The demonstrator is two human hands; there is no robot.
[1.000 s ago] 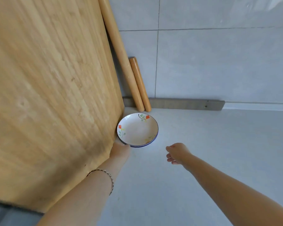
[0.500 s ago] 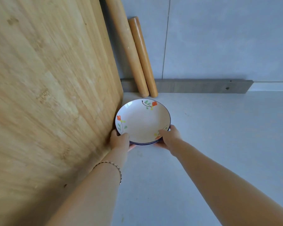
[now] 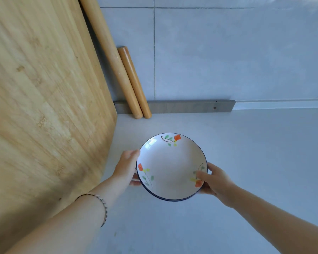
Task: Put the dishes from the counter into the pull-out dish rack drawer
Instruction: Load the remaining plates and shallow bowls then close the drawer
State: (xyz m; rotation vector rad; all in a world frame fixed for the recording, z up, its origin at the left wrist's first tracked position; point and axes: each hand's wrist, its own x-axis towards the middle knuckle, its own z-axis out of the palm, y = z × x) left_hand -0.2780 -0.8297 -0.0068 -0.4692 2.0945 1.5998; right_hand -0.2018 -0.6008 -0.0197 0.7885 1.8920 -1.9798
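Above the grey counter [image 3: 246, 162], your left hand [image 3: 126, 166] and right hand [image 3: 216, 182] gripped the flowered plate [image 3: 170, 165] by opposite rims, right thumb pinching its rim, left fingers curled underneath.

**View:** head; one wide-angle camera worn on the person's head

**Facing:** forward and steeply down onto the grey counter [image 3: 255, 162], toward its back edge, where a grey strip [image 3: 182, 106] meets the tiled wall [image 3: 228, 52]; the wall fills the upper half of the frame

**Nearness:** close, within arm's reach of the counter; both forearms enter from the bottom edge, and the left hand [image 3: 126, 167] and right hand [image 3: 217, 182], each gripping the rim of the plate [image 3: 171, 167], sit at lower centre

**Left margin:** wooden board [image 3: 44, 107], standing at the counter's left edge and nearest the lens, fills about a third of the frame

**Back left corner:** two rolling pins [image 3: 117, 66] lean against the wall, farther from the lens than the plate
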